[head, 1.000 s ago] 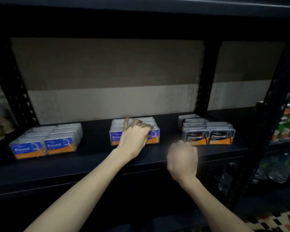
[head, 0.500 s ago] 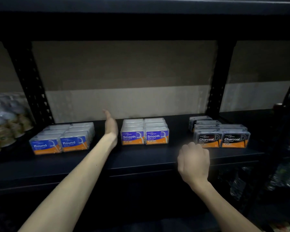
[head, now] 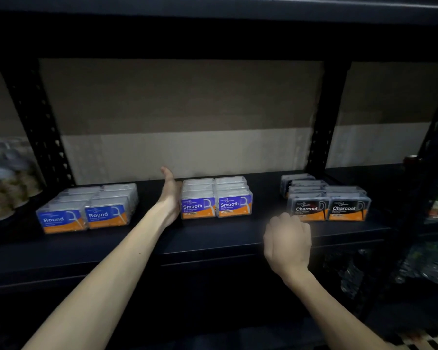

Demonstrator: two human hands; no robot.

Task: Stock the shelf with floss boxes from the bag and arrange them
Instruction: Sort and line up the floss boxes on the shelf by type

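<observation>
Three groups of clear plastic floss boxes are seen lined up near the front of a dark metal shelf [head: 213, 238]. The blue-and-orange "Round" boxes [head: 86, 210] are set at the left, the blue-and-orange "Smooth" boxes [head: 216, 198] in the middle, and the black-and-orange "Charcoal" boxes [head: 325, 202] at the right. "Dental Flosser" is printed beneath each name; smaller print cannot be read. The left hand [head: 171, 195] is laid flat, fingers straight and together, against the left side of the Smooth group. The right hand [head: 287, 242] is curled loosely, empty, just in front of the Charcoal group. The boxes are judged light, rigid and smooth-walled, easily slid; they are best gripped across their short sides. No bag is shown.
</observation>
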